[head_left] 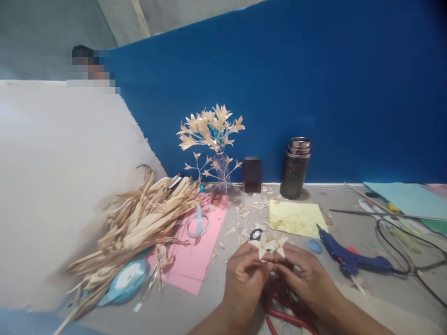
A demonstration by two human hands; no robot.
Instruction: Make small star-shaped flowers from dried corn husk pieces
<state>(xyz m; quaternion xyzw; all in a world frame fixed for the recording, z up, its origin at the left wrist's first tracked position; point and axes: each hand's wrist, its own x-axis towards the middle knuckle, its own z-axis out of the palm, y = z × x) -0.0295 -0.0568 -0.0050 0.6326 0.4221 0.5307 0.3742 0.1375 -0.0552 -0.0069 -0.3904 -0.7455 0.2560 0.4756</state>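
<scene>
Close together near the table's front, both my hands are closed on small cream husk flowers (268, 245) with pointed petals. My left hand (246, 274) pinches them from the left, thumb and fingers pressed together. From the other side my right hand (302, 274) grips at the same spot, fingertips meeting the left ones. The stems between my fingers are hidden. Beneath my hands lie red-handled pliers (284, 316), partly covered. Just behind the flowers is a black ring (256, 234), perhaps a scissors handle.
Dried corn husks (146, 218) pile up at left over pink paper (188, 274) with a tape roll (197, 225). A vase of husk flowers (221, 170) and a dark flask (295, 170) stand behind. At right lie yellow paper (296, 216) and a corded blue glue gun (352, 258).
</scene>
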